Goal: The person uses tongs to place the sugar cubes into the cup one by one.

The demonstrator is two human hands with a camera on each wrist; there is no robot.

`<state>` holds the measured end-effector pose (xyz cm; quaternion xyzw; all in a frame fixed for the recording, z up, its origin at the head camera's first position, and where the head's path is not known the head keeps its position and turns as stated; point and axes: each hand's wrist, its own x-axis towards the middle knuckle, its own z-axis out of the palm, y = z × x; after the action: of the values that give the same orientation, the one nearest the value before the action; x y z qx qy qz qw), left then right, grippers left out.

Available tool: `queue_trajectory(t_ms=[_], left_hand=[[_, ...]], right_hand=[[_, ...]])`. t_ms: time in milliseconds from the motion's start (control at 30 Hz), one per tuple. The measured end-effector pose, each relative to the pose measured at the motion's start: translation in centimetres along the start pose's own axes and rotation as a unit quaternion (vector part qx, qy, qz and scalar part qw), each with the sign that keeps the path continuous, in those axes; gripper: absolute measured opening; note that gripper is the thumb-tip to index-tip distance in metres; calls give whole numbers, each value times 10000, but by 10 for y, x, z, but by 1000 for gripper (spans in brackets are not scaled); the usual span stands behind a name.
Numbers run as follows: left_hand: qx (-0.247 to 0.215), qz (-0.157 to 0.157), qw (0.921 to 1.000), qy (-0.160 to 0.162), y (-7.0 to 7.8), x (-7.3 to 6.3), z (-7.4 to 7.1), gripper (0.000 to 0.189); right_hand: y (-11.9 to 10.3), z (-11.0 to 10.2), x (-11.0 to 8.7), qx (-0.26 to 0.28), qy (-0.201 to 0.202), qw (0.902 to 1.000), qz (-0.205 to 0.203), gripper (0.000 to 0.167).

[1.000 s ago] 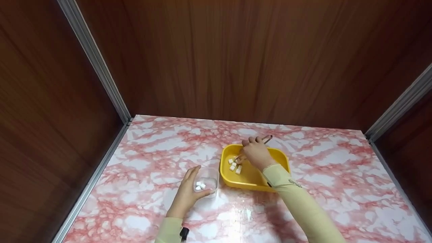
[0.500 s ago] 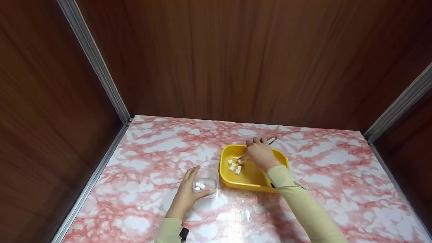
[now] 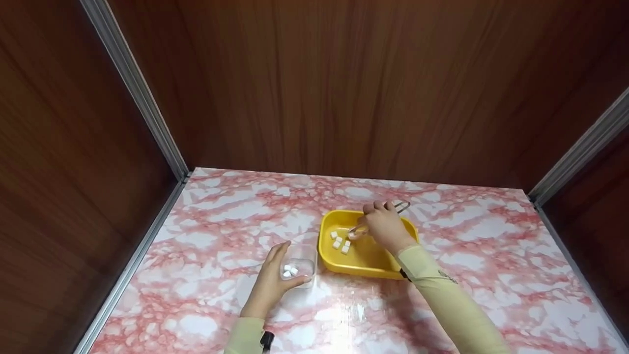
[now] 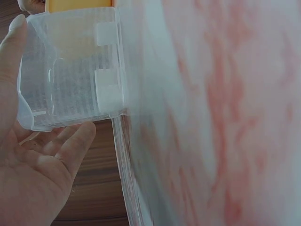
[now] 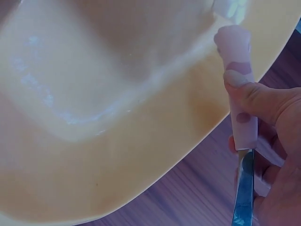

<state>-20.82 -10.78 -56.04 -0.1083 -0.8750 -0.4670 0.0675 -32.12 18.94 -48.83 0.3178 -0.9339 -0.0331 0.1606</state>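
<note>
My left hand (image 3: 269, 282) holds a clear plastic container (image 4: 70, 75) upright on the table, thumb on one side and fingers on the other. Several white cubes (image 3: 290, 271) lie at its bottom. To its right stands a yellow tray (image 3: 363, 270) with several more white cubes (image 3: 336, 243) toward its left side. Over the tray, my right hand (image 3: 385, 227) grips tongs (image 5: 241, 89) with a pink, dark-spotted, paw-shaped end and a metal handle. Their tips point down into the tray, just right of the cubes. Whether they pinch a cube I cannot tell.
The table (image 3: 221, 221) has a red and white marbled top. Dark wooden panels (image 3: 344, 88) stand behind it and at both sides, joined by metal corner posts (image 3: 142, 98). The container and the tray stand close side by side.
My right hand has moved a little to the right with the tongs, and their tips have drawn away from the cubes in the tray. The left hand and container stay in place.
</note>
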Motion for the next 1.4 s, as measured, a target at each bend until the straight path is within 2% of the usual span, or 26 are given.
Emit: queue_trajectory(t_ms=[300, 600, 900, 1400], left_hand=[[-135, -96, 9999, -21, 1, -2, -1, 96], [-66, -107, 9999, -20, 2, -1, 0, 93], [-91, -111, 9999, -52, 1, -1, -1, 92], [-68, -93, 9999, -14, 1, -1, 0, 93]], right_hand=[[2, -2, -8, 154, -122, 9997, 168, 23], [0, -10, -11, 196, -34, 9997, 162, 24], [-5, -22, -12, 240, -276, 9990, 246, 26], [-10, -44, -13, 285, -65, 9993, 226, 29]])
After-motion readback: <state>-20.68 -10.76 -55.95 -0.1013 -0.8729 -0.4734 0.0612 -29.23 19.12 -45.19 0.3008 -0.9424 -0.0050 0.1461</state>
